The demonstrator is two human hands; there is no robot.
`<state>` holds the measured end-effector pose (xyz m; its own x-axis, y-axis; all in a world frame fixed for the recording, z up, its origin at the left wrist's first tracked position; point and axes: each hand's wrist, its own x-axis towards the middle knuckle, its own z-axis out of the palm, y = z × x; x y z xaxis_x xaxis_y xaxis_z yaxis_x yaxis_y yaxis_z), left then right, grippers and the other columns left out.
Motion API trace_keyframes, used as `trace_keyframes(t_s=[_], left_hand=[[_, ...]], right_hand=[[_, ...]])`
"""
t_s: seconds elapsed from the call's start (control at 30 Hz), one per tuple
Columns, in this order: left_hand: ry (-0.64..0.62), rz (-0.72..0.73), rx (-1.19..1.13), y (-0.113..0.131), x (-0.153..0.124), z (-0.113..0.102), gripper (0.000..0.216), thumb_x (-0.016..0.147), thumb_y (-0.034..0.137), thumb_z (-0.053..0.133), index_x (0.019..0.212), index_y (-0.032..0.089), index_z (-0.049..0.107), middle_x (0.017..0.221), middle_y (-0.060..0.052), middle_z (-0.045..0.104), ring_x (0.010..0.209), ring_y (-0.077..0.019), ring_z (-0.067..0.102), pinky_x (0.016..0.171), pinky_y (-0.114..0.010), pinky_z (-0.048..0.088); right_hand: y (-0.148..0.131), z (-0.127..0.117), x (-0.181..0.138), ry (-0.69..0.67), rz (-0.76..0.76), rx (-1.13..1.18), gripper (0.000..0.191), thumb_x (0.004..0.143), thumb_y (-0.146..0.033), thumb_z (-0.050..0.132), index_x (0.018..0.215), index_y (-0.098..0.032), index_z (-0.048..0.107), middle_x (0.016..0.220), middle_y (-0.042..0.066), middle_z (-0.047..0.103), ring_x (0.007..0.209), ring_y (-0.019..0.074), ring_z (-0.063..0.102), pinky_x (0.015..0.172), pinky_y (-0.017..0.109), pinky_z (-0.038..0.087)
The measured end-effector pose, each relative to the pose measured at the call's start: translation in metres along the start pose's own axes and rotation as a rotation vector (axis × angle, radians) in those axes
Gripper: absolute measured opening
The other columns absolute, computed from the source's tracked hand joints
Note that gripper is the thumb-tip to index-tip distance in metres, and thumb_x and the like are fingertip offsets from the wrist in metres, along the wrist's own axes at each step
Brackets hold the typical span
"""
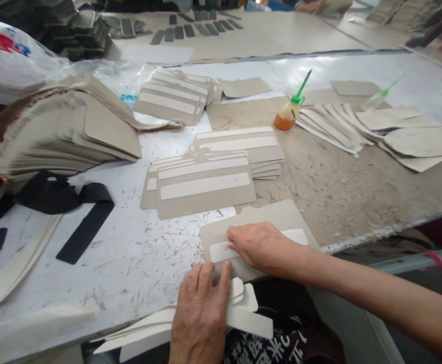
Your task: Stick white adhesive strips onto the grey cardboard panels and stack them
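Head view: right fingers (pixel 236 241) bunched on a white strip (pixel 220 252), left fingers (pixel 205 279) parted; both grips unclear.

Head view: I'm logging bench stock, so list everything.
Near panel: one, beige, bottom centre
Near strip: one, white, on panel
Loose strips: several, white, bottom
Striped panels: many, beige, centre
Panel bundle: one, beige, left
Bands: several, black, left
Bottles: two, green-tipped, right
Flat pieces: many, cream, right
Bag: one, translucent, upper left
Small pieces: many, grey, back
Stacks: several, dark, upper left
Worktable: one, white, foreground
Left hand: one, bare, bottom
Right hand: one, bare, bottom
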<state>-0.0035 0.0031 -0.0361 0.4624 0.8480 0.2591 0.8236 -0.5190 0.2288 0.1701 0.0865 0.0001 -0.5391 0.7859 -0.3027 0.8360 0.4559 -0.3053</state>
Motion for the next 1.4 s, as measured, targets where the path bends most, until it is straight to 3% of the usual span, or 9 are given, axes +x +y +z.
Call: trace_keyframes(t_s=[1.13,1.4], left_hand=[[-0.029,-0.002,-0.024,-0.0009,0.003,-0.0052,0.037,0.085,0.007,0.037,0.116,0.015,0.056,0.113,-0.015,0.047,0.106,-0.0307,0.046,0.086,-0.049,0.044],[-0.052,0.11,0.029,-0.0021,0.0048,-0.0011,0.037,0.089,0.012,0.032,0.118,0.012,0.054,0.134,-0.01,0.047,0.123,-0.0299,0.038,0.095,-0.041,0.04]], right_hand=[[-0.0008,0.0071,0.0074,0.009,-0.024,-0.038,0.017,0.09,-0.025,0.045,0.091,-0.014,0.058,0.083,0.009,0.068,0.074,0.0212,0.065,0.059,0.026,0.045],[-0.002,0.0043,0.0084,-0.018,-0.026,-0.035,0.012,0.087,-0.017,0.045,0.09,-0.014,0.056,0.083,0.008,0.068,0.075,0.0226,0.065,0.057,0.028,0.045]])
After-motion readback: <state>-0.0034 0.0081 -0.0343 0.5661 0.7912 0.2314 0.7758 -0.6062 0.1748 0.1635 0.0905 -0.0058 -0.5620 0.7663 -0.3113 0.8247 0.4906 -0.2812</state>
